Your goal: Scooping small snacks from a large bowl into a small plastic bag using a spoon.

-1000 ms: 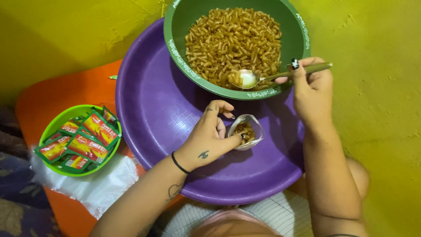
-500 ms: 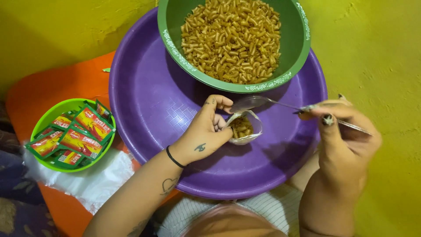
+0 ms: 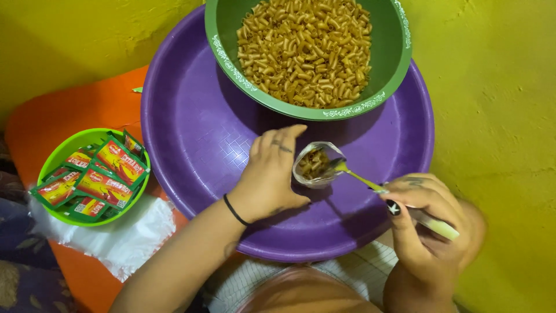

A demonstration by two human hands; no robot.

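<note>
Head view: left hand (image 3: 269, 177) grasps a small clear bag (image 3: 314, 165) of macaroni, held over the purple basin (image 3: 191, 145). Right hand (image 3: 431, 223) is clenched on a spoon (image 3: 370, 184), its bowl inside the bag's mouth. Green bowl (image 3: 394, 64) of macaroni sits just beyond both hands.

My yellow floor (image 3: 504, 104) carries an orange mat (image 3: 63, 116); the purple basin (image 3: 191, 133) overlaps the mat's right edge.
</note>
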